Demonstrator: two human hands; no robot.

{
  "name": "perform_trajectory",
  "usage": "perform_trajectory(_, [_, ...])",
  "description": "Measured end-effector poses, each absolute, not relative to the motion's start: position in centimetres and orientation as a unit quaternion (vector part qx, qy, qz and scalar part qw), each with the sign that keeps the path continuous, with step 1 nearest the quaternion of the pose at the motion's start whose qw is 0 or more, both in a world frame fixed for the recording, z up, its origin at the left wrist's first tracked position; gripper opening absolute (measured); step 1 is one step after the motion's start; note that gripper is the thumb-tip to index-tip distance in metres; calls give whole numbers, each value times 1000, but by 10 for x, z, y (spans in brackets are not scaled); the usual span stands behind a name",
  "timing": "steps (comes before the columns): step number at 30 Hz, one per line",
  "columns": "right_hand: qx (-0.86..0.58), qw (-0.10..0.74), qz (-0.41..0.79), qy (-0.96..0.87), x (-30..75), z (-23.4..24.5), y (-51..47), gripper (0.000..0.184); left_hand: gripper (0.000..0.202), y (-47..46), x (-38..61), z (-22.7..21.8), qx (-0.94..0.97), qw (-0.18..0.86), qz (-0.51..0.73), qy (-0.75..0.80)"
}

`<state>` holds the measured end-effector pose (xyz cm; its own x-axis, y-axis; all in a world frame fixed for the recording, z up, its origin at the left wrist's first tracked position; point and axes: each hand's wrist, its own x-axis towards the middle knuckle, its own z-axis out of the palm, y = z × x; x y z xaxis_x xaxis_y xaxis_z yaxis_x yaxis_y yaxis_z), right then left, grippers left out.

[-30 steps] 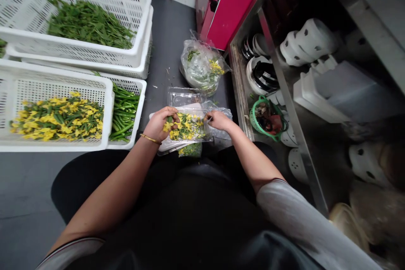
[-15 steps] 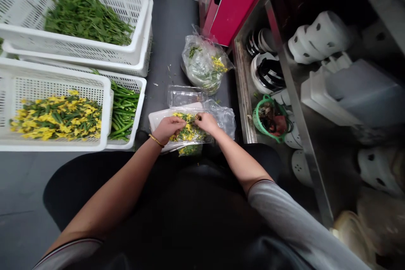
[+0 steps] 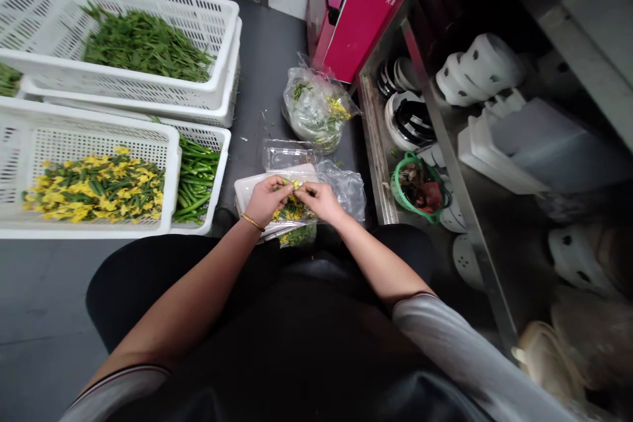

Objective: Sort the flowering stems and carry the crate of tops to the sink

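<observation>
My left hand (image 3: 270,200) is closed in a pinch on a small yellow-flowered cucumber (image 3: 286,180), its green end showing above the fingers. My right hand (image 3: 319,200) pinches at the flower end, its fingertips almost touching those of the left. Fingers hide much of the piece. Beneath both hands, a clear plastic tray (image 3: 309,219) holds more yellow flowers and green bits (image 3: 291,211). It rests on a white container (image 3: 246,187) in front of my knees.
Left stand white crates of flowered baby cucumbers (image 3: 99,188), green peppers (image 3: 195,175) and leafy greens (image 3: 143,46). Ahead are a clear box (image 3: 289,155) and a filled plastic bag (image 3: 314,112). Right, a metal shelf (image 3: 467,204) holds a green basket (image 3: 399,192) and white containers.
Both hands have come up slightly and closer together, now meeting at one flowered piece. Earlier they were apart over the tray. The view has shifted slightly.
</observation>
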<state>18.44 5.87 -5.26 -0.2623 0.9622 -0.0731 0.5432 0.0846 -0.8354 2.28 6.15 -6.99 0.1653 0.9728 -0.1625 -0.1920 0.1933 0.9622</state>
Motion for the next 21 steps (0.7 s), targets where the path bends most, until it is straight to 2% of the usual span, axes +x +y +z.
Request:
perform_trajectory(3, [-520, 346, 584, -518, 178, -49, 53, 31, 11, 53, 24, -53, 558, 470, 504, 463])
perform_trajectory(5, [-480, 401, 653, -427, 172, -47, 48, 32, 9, 46, 25, -42, 603, 417, 506, 455])
perform_trajectory(8, [-466, 472, 647, -376, 169, -47, 47, 31, 11, 43, 26, -33, 578, 441, 523, 446])
perform_trajectory(10, [-509, 472, 590, -412, 179, -51, 54, 28, 13, 48, 22, -32, 498, 525, 532, 439])
perform_trajectory(12, [-581, 377, 506, -514, 197, -59, 67, 23, 15, 57, 14, -34, 395, 631, 529, 407])
perform_trajectory(15, [-648, 71, 362, -667, 220, -78, 85, 17, 15, 69, -1, -38, 288, 730, 528, 324])
perform_trajectory(17, [-657, -77, 291, -691, 221, -98, 93, 18, 14, 72, -7, -41, 268, 756, 524, 286])
perform_trajectory(19, [-678, -125, 261, -675, 211, -119, 98, 25, 16, 72, -8, -44, 271, 770, 508, 276])
perform_trajectory(21, [-701, -126, 267, -648, 199, -136, 102, 29, 18, 71, -5, -47, 282, 778, 485, 285])
